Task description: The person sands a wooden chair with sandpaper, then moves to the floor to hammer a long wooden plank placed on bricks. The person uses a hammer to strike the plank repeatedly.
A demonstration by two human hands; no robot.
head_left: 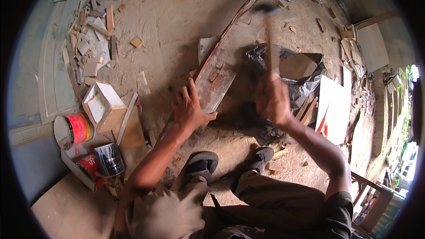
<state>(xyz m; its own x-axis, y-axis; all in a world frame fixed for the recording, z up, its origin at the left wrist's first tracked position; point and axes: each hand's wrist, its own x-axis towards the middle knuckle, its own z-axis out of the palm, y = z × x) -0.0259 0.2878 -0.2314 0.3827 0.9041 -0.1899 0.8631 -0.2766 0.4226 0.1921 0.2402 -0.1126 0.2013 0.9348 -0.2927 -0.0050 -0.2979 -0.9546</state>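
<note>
A long, rough wooden plank [216, 82] runs slantwise from near my feet to the far right, its left edge ragged. My left hand [188, 107] rests on the plank's near part, fingers spread along the left edge and thumb stretched out to the right. Raised to the right of the plank, my right hand [273, 99] is wrapped around the handle of a hammer [271, 44]. The wooden handle points away from me, and the dark head is smeared by motion. Beneath the hammer, a black plastic bag [305, 86] lies crumpled, with a brown board-like piece showing in its opening.
At left stand paint cans [77, 129], a small wooden box [104, 106] and a pile of wood offcuts [90, 48]. A white sheet [333, 108] with a red-handled tool [323, 126] lies right. My sandalled feet [201, 163] flank the plank's near end.
</note>
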